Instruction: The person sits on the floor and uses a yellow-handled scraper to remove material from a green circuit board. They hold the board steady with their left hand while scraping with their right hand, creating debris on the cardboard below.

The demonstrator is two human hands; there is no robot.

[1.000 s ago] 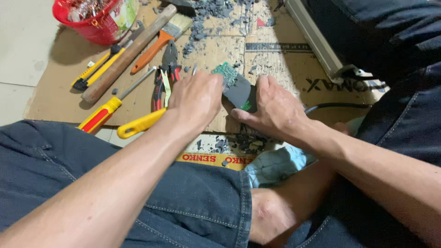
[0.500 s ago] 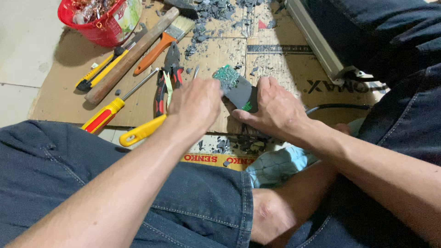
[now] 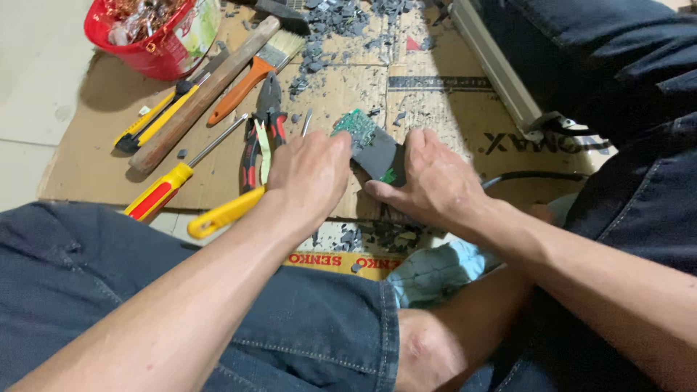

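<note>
Both hands down on flattened cardboard sheet (image 3: 435, 109) on the floor, near its front edge. Left hand (image 3: 308, 174) gripping yellow-handled tool (image 3: 225, 212), fingers closed round the handle, tip hidden under the hand, pressed at the left edge of grey casing piece (image 3: 377, 154). Right hand (image 3: 435, 181) flat on the casing's right side, fingers curled over it, thumb along its near edge, pinning it down. Green circuit board (image 3: 354, 128) sticking out of the casing's far end. Toward the left edge: red-handled pliers (image 3: 263, 131), red-yellow screwdriver (image 3: 170, 181), wooden hammer handle (image 3: 207, 94), orange-handled brush (image 3: 254, 72), black-yellow tool (image 3: 152, 120). Red bucket (image 3: 156, 36) at far left corner. Grey plastic fragments (image 3: 341, 29) scattered along far edge. Metal rail (image 3: 501, 69) at far right.
</note>
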